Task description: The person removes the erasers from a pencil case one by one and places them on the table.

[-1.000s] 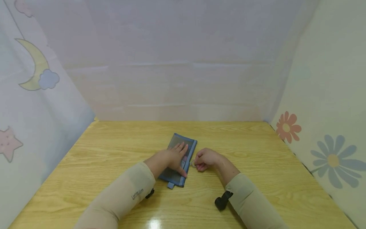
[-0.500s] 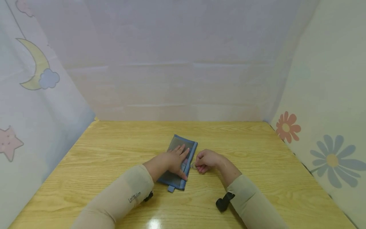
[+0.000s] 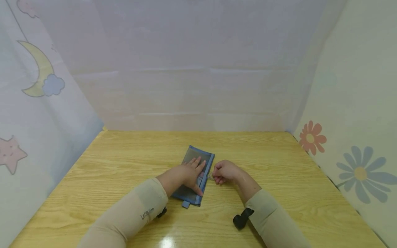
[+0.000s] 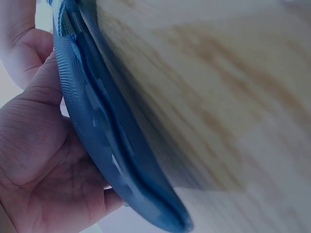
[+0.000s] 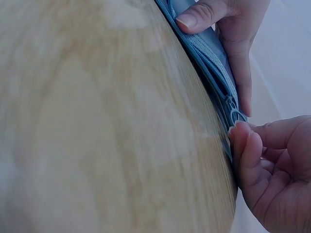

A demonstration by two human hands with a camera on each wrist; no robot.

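Observation:
A blue zip pouch (image 3: 196, 154) with a see-through mesh face lies aslant on the table. Something pale and pinkish shows through the mesh beside my fingers. My left hand (image 3: 190, 174) rests on the pouch with fingers spread, its thumb near the zipper edge. At the pouch's right edge, my right hand (image 3: 225, 171) pinches the zipper pull (image 5: 236, 115) between thumb and fingertips. In the right wrist view, the zipper (image 5: 209, 63) is parted between the left thumb and the slider. The left wrist view shows the pouch (image 4: 97, 111) edge-on beside the left palm.
The wooden table (image 3: 130, 148) reaches back to a pale cloth wall (image 3: 198, 96). Printed cloth walls stand on both sides. A small blue tab (image 3: 185, 204) sticks out from the pouch's near end. Black wrist straps show at both sleeves, the right one (image 3: 241, 219) with a camera.
The pouch has slid slightly toward me under my left hand. In the last half second my right hand has edged a little away from me along the zipper, still pinching the pull.

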